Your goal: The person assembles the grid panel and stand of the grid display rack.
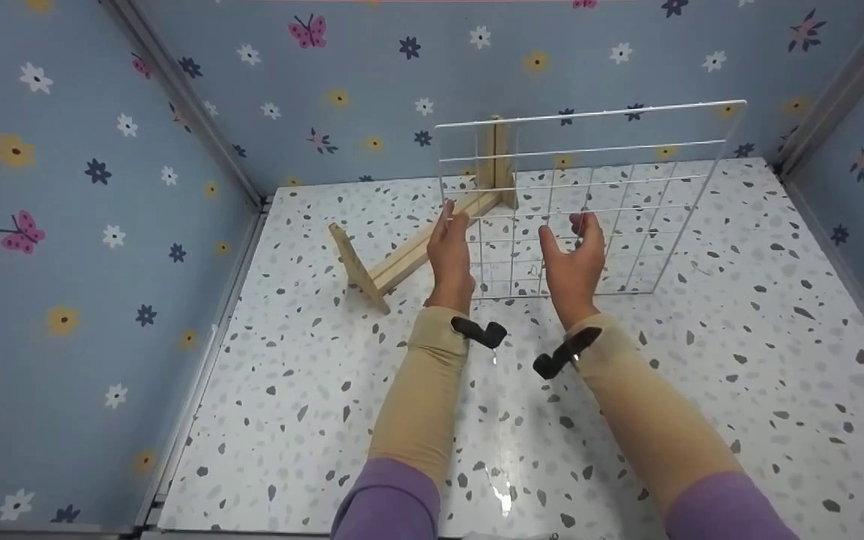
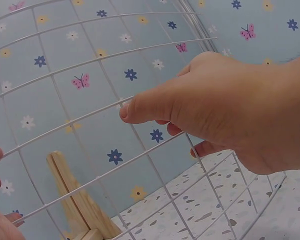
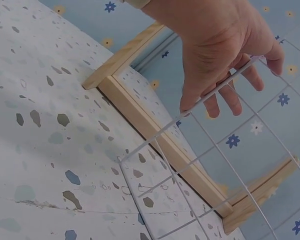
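A white wire grid panel (image 1: 642, 210) stands up from the table, its bottom edge right at the tabletop in the head view. My left hand (image 1: 449, 251) grips its left side wire. In the right wrist view, that same hand (image 3: 215, 50) has its thumb and fingers about the edge rod. Nearer the panel's middle, my right hand (image 1: 576, 266) pinches the mesh. Its thumb lies on the near face and its fingers reach behind, as the left wrist view shows of this hand (image 2: 210, 105). Behind the panel's left side rests a wooden stand (image 1: 406, 259) with two grooved uprights.
The speckled white table (image 1: 312, 420) meets a blue flowered wall (image 1: 372, 82) at the back, with more panels at left and right. Metal strips (image 1: 199, 112) run along the wall corners. Black wrist-camera mounts (image 1: 481, 331) sit on both sleeves.
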Demonstrator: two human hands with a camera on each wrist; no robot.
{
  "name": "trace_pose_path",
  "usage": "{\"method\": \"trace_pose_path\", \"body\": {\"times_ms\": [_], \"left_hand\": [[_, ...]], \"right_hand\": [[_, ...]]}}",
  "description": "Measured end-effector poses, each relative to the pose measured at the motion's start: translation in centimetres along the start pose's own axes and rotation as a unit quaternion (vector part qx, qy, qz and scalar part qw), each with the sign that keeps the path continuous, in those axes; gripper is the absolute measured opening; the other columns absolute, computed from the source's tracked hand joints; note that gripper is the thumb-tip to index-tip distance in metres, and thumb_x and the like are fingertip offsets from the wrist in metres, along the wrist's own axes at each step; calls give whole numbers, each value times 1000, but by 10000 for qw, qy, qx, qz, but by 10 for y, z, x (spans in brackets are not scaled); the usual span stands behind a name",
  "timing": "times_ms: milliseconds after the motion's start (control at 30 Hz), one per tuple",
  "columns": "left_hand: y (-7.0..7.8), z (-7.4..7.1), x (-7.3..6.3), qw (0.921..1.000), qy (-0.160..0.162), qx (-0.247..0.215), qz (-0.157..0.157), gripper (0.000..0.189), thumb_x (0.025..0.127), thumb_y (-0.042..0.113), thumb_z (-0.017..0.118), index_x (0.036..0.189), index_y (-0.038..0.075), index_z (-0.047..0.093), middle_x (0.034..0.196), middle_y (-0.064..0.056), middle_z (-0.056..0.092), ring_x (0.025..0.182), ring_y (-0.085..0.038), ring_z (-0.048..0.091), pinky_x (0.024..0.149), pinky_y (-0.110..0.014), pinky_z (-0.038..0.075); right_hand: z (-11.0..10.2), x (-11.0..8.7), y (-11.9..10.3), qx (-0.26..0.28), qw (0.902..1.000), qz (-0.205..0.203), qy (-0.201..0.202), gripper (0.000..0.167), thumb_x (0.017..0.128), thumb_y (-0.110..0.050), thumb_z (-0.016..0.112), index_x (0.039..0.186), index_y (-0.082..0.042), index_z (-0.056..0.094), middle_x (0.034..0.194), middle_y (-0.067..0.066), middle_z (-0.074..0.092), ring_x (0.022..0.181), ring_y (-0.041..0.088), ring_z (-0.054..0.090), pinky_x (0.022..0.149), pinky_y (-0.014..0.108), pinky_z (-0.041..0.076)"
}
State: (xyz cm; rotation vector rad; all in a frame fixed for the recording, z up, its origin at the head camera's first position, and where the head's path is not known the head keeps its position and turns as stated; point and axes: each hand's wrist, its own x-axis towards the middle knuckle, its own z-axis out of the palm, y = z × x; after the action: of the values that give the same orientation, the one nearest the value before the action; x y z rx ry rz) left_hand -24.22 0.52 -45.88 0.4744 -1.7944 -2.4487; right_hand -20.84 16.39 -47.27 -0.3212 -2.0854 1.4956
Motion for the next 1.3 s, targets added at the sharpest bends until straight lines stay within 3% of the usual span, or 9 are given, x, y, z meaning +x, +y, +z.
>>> {"method": "trace_pose_path", "body": {"times_ms": [167, 333, 633, 1100, 1300], "left_hand": [[-1, 1, 0, 10000, 51, 40, 53, 45, 101, 38, 58, 146, 38, 55, 160, -1, 39, 149, -26, 32, 118, -58, 22], [-1, 1, -2, 9999, -22, 14, 105, 47, 102, 38, 57, 148, 35, 53, 160, 0, 40, 149, -25, 32, 119, -57, 22], [-2, 1, -3, 9999, 17, 33, 150, 45, 100, 39, 59, 145, 36, 56, 158, 1, 42, 148, -24, 33, 118, -56, 26], [-2, -2, -6, 9997, -102, 217, 60, 46, 100, 42, 57, 147, 38, 54, 159, 2, 41, 149, -24, 32, 119, -52, 26], [0, -5, -8, 9996, -124, 240, 105, 45, 102, 39, 56, 147, 38, 53, 157, 5, 44, 149, -22, 32, 120, -51, 25]], "right_hand": [[5, 2, -1, -354, 9993, -51, 104, 60, 92, -36, 75, 139, -7, 53, 128, 8, 57, 119, 22, 52, 99, 35, 43], [9, 3, -1, -303, 9993, 55, 207, 65, 92, -38, 75, 143, -8, 50, 127, 6, 57, 117, 21, 51, 95, 34, 43], [14, 3, -7, -257, 9982, 392, 367, 55, 92, -44, 73, 134, -12, 54, 122, 3, 57, 112, 18, 51, 89, 35, 43], [14, 5, -4, -330, 9960, 651, 514, 60, 93, -44, 73, 141, -14, 56, 139, 2, 59, 131, 16, 51, 109, 33, 39], [15, 4, -4, -430, 9961, 619, 453, 67, 93, -46, 72, 148, -14, 50, 142, 2, 58, 133, 16, 50, 111, 33, 38]]}}
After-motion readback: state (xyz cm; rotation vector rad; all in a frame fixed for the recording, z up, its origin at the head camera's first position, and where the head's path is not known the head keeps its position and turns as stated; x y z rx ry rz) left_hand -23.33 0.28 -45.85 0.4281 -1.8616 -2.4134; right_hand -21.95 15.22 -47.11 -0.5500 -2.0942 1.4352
